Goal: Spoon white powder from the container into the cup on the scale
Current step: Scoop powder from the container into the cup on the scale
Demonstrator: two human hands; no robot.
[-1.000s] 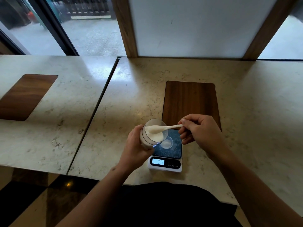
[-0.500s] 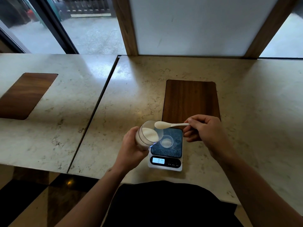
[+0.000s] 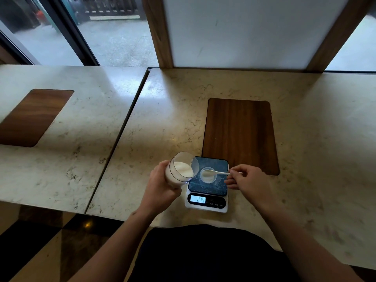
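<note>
A clear container (image 3: 182,169) with white powder in it is tilted toward the scale, gripped by my left hand (image 3: 159,186) just left of the platform. The small digital scale (image 3: 206,202) has a dark platform and a lit display. On the platform stands a small clear cup (image 3: 208,176) with white powder in it. My right hand (image 3: 247,182) pinches the handle of a white spoon (image 3: 215,173). The spoon's bowl sits over the cup's mouth.
The scale stands near the front edge of a pale marble counter (image 3: 166,123). A dark wooden inlay (image 3: 240,135) lies right behind the scale, another wooden inlay (image 3: 30,117) at far left. A seam divides two counter slabs. Windows and a white panel rise behind.
The spoon left the container's mouth with powder, travelled right and came down over the cup. The container tilted slightly and stayed left of the scale.
</note>
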